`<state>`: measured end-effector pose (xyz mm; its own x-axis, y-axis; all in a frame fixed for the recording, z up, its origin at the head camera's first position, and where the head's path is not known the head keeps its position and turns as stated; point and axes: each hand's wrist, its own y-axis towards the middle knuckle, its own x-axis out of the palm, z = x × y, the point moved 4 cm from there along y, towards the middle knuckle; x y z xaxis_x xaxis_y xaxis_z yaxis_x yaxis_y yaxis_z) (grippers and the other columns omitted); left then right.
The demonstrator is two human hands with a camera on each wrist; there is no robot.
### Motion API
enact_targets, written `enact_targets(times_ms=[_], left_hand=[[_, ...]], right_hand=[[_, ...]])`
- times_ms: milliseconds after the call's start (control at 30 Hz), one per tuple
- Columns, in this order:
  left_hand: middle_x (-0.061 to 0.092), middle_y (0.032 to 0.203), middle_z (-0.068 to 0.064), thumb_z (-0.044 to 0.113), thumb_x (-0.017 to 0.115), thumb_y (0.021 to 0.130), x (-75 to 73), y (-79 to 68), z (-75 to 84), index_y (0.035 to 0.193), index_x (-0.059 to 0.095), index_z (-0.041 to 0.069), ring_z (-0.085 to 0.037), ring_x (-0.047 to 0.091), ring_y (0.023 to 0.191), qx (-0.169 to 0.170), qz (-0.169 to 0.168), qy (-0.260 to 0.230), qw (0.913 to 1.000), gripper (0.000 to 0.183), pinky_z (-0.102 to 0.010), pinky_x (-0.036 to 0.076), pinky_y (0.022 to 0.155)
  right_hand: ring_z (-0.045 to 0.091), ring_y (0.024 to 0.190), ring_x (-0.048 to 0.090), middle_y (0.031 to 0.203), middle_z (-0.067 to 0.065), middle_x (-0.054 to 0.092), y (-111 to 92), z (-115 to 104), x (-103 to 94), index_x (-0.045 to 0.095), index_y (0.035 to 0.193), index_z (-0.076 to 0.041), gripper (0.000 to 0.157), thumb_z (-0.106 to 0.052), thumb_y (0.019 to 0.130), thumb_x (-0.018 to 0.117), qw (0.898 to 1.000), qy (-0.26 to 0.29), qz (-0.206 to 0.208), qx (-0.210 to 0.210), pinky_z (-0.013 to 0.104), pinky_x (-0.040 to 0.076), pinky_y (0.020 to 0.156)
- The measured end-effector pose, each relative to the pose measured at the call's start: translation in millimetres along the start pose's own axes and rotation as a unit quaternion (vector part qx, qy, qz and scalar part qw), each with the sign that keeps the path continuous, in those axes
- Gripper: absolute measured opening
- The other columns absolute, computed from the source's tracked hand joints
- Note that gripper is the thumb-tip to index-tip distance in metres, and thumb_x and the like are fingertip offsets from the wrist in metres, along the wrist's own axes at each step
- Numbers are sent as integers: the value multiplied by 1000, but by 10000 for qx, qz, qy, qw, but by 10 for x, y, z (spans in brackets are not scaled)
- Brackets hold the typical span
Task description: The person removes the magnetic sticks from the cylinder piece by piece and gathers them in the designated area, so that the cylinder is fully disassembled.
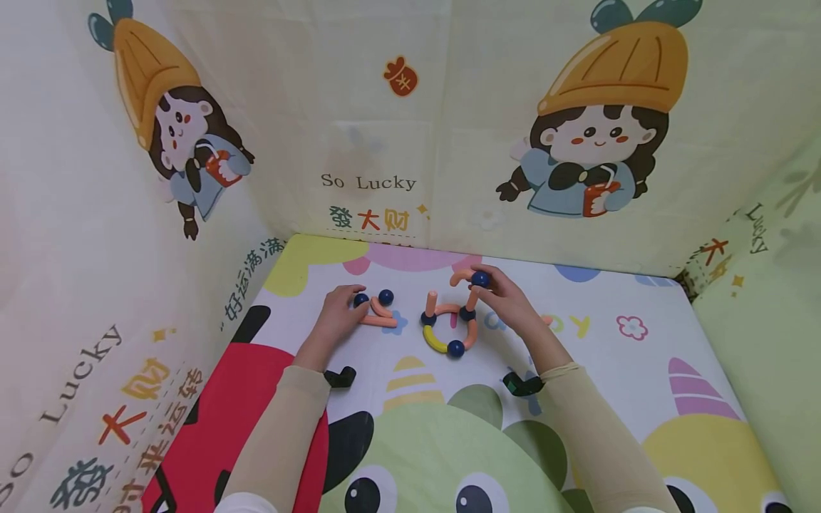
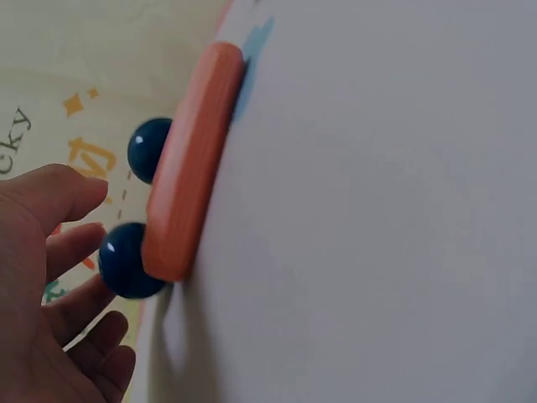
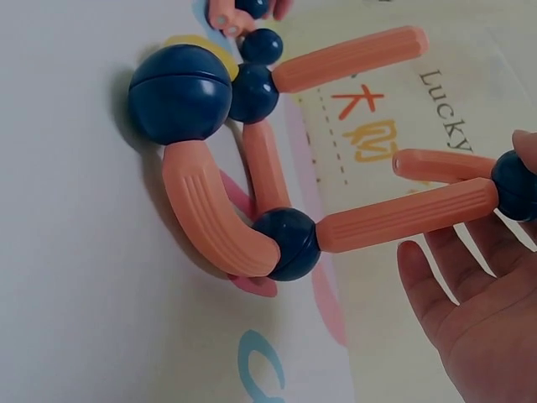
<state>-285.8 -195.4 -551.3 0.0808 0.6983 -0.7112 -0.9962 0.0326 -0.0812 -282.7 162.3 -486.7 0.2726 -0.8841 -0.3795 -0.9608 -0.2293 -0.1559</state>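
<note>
A ring of a stick-and-ball building set lies mid-table, with a yellow curved stick (image 1: 435, 340), orange curved sticks (image 3: 210, 206) and blue balls (image 1: 456, 348). Two straight orange sticks (image 1: 432, 303) stand up from it. My right hand (image 1: 507, 296) pinches a blue ball (image 1: 479, 278) at the top of the right upright stick (image 3: 407, 216). From that ball a curved orange stick (image 1: 459, 276) juts leftward. My left hand (image 1: 338, 313) is at another blue ball (image 2: 130, 262), fingers loosely bent beside it and the thumb apart. A straight orange stick (image 2: 197, 159) lies next to that ball.
Beside the left hand lie another loose blue ball (image 1: 385, 297) and a curved orange stick (image 1: 381, 308). An orange piece (image 1: 547, 320) shows partly behind the right wrist. Printed cloth walls (image 1: 462, 142) bound the cartoon-patterned table (image 1: 596, 370) at the back and sides.
</note>
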Motion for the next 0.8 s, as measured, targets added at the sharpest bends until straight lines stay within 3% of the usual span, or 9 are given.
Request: enact_targets(times_ms=[333, 567, 667, 800], left_hand=[[45, 150, -7, 37, 60, 97, -13, -17, 298, 141, 53, 20, -31, 34, 142, 118, -62, 69, 9999, 47, -53, 32, 116], [53, 143, -8, 34, 62, 97, 19, -65, 582, 135, 60, 15, -30, 40, 139, 804, -42, 135, 9967, 42, -51, 32, 116], [54, 142, -7, 35, 62, 97, 70, -115, 718, 136, 59, 17, -28, 45, 134, 1031, -226, -72, 9944, 43, -49, 37, 114], [55, 138, -4, 40, 62, 97, 196, -158, 851, 138, 57, 20, -22, 56, 118, 1002, -677, -426, 9918, 46, -43, 51, 99]], right_hand=[[31, 143, 38, 149, 3, 48, -10, -24, 11, 39, 147, -35, 53, -43, 98, 58, 10000, -39, 2, 7, 64, 32, 112], [31, 145, 36, 152, 2, 44, -8, -25, 10, 39, 147, -35, 54, -45, 97, 59, 9999, -91, 32, 72, 63, 33, 112], [31, 145, 35, 152, 2, 45, -9, -26, 16, 39, 147, -35, 55, -48, 97, 59, 9999, -66, 20, 74, 64, 33, 112], [30, 144, 36, 150, 2, 46, -14, -32, 25, 39, 146, -36, 55, -48, 96, 59, 10000, -19, 1, 56, 64, 32, 112]])
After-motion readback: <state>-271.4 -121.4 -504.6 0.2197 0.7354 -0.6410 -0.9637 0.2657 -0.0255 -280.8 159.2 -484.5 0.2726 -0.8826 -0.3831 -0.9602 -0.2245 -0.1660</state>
